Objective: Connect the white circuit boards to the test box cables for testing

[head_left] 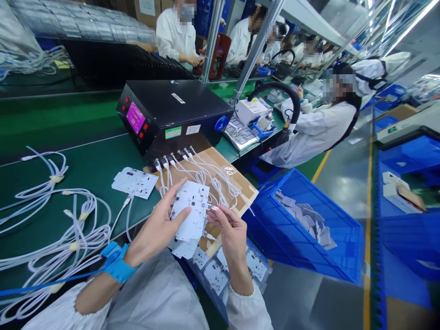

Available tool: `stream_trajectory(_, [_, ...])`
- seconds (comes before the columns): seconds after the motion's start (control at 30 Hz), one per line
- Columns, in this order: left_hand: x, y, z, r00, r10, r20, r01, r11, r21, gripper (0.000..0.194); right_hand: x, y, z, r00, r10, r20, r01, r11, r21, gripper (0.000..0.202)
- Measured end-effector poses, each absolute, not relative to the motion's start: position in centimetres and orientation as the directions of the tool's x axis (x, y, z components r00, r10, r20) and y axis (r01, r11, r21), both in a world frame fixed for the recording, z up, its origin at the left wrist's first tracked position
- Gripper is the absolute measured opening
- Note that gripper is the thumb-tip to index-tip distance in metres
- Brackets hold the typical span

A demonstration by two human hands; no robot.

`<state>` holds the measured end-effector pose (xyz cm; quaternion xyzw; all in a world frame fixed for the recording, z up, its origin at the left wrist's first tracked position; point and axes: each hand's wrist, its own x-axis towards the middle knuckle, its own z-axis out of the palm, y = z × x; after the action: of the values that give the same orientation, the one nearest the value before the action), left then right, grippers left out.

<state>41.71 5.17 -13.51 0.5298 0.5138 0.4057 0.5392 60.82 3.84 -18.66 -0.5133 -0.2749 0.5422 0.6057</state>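
My left hand point(168, 215) grips a white circuit board point(193, 206), thumb across its face and fingers along its far edge. A blue wrist strap point(118, 262) circles the left wrist. At the board's right edge, my right hand point(231, 224) pinches a white cable plug point(213, 208); whether it is fully seated I cannot tell. Below the held board another white circuit board point(185, 248) shows partly. Left of my hands a further white circuit board point(134, 182) lies on the green bench point(92, 167) with a white cable point(121, 213) at its lower edge.
A black test box point(178, 107) with a pink screen stands ahead, several white cables running from its front onto cardboard point(240, 181). Coiled white cables point(74, 238) cover the bench at left. A blue bin point(268, 233) holding boards stands right. A tray of boards point(220, 275) lies below my hands. A co-worker point(319, 126) sits beyond.
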Motion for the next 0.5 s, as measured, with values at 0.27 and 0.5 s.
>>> stream_trajectory(0.27, [41.81, 5.17, -13.79, 0.141, 0.982, -0.128, 0.109, 0.113, 0.988, 0.079, 60.62, 3.80, -19.11, 0.282, 0.935, -0.215, -0.363, -0.104, -0.926, 0.035])
stream_trajectory(0.5, [41.57, 5.16, -14.33, 0.129, 0.983, -0.128, 0.125, 0.112, 0.986, 0.081, 60.92, 3.63, -18.85, 0.258, 0.943, -0.211, -0.285, -0.135, -0.949, 0.038])
